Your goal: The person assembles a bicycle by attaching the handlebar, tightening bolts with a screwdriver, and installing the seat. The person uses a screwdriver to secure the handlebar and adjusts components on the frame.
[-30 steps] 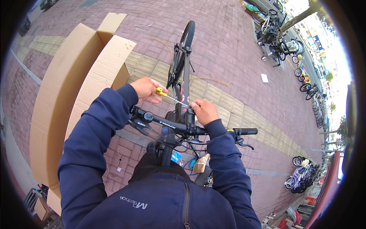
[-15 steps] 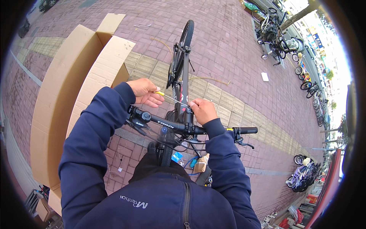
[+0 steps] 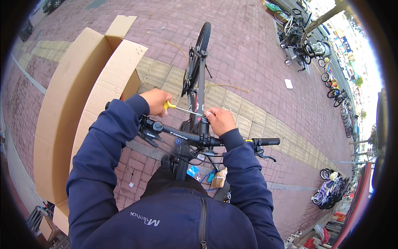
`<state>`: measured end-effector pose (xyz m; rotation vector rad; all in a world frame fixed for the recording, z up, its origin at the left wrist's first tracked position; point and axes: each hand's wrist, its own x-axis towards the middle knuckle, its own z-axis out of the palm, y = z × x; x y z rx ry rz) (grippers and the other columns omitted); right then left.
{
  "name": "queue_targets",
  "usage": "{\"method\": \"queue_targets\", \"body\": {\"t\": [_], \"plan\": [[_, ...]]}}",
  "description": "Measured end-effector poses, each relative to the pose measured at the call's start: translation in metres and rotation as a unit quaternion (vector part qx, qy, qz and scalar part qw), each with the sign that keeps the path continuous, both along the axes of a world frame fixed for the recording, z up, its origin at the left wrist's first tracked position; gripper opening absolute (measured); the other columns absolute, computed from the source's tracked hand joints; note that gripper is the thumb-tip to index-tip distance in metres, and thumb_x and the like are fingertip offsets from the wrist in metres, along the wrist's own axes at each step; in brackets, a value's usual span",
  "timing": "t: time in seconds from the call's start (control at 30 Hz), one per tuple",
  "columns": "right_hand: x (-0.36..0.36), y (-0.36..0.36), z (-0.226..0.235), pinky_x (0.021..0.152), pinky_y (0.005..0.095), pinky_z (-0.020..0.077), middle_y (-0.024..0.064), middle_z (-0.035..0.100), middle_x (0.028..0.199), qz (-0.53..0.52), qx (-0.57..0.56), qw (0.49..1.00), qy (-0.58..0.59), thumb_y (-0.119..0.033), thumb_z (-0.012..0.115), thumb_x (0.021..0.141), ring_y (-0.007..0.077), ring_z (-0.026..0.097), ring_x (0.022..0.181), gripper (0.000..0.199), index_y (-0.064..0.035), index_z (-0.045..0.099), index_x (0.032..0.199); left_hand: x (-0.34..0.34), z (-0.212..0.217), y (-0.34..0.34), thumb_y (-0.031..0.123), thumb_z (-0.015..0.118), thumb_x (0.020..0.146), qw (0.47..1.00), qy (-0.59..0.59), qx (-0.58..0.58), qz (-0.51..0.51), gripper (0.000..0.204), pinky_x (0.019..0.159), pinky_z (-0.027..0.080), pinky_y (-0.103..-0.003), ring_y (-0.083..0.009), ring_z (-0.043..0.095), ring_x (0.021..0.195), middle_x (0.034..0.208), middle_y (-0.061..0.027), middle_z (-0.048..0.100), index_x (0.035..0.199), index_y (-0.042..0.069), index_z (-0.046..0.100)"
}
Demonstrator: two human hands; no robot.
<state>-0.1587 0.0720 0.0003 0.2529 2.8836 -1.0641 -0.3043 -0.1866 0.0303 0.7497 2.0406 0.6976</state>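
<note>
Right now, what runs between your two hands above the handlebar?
In the head view, the thin metal shaft of a yellow-handled screwdriver spans from the left hand to the right hand.

Both arms, in dark blue sleeves, reach forward from the lower edge, elbows bent and spread, forearms angling in toward each other. The left hand (image 3: 156, 101) is curled into a fist, knuckles up, thumb side facing the right hand. The right hand (image 3: 220, 120) sits near it, slightly lower, fingers curled closed with its back turned upward.
</note>
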Motion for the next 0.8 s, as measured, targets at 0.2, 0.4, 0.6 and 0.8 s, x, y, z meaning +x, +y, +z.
{"method": "queue_targets", "body": {"t": [0.2,0.4,0.6,0.8], "plan": [[0.000,-0.001,0.010,0.071,0.0372,0.0515,0.0146,0.071,0.081,-0.063,-0.054,0.997,0.005,-0.025,0.060,0.095,0.0257,0.068,0.077,0.027,-0.0003,0.071,0.101,-0.012,0.027,-0.007,0.006,0.072,0.088,0.980,-0.043,0.027,0.191,0.021,0.055,0.054,-0.026,-0.0143,0.068,0.062,0.077,-0.0107,0.070,0.104,-0.004,0.063],[-0.021,0.009,0.042,0.066,0.0245,0.0524,0.0096,0.071,0.101,-0.081,-0.369,0.926,0.018,-0.023,0.056,0.103,0.0128,0.066,0.078,0.032,0.0011,0.061,0.123,0.057,0.029,0.057,0.015,0.073,0.091,0.869,-0.173,0.316,0.340,0.021,0.072,0.055,-0.023,-0.0078,0.064,0.081,0.091,-0.0037,0.069,0.105,-0.001,0.070],[-0.069,0.015,0.033,0.059,0.0244,0.0550,0.0078,0.069,0.090,-0.088,-0.532,0.842,-0.011,-0.022,0.055,0.104,0.0120,0.066,0.069,0.022,-0.0014,0.061,0.107,0.080,-0.031,0.098,0.015,0.077,0.083,0.870,-0.039,0.222,0.439,0.027,0.071,0.054,-0.036,-0.0221,0.070,0.076,0.086,-0.0132,0.073,0.102,-0.003,0.070],[-0.101,0.004,-0.002,0.054,0.0236,0.0534,0.0058,0.068,0.083,-0.103,-0.430,0.887,-0.132,-0.021,0.056,0.103,0.0107,0.063,0.061,0.018,-0.0033,0.060,0.102,0.079,-0.073,0.105,0.010,0.073,0.085,0.894,0.055,0.136,0.423,0.028,0.060,0.054,-0.035,-0.0233,0.069,0.067,0.080,-0.0152,0.070,0.106,-0.005,0.064]]}}
